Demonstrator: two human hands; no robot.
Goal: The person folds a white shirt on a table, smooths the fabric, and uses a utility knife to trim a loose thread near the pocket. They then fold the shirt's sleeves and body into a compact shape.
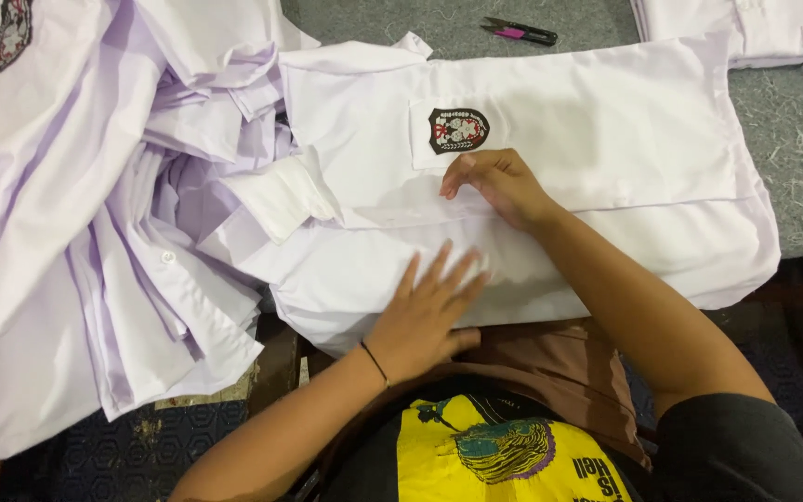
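Grey felt-like tabletop fills the upper frame, with small snips at top centre. Across the middle lies a folded white shirt, its long axis running left to right, badge pocket left of centre. Both hands rest flat on it, gripping nothing: the right hand is open just below the badge, the left hand is spread on the near fold, lower in frame and closer to the body. A heap of loose shirts crowds the left side.
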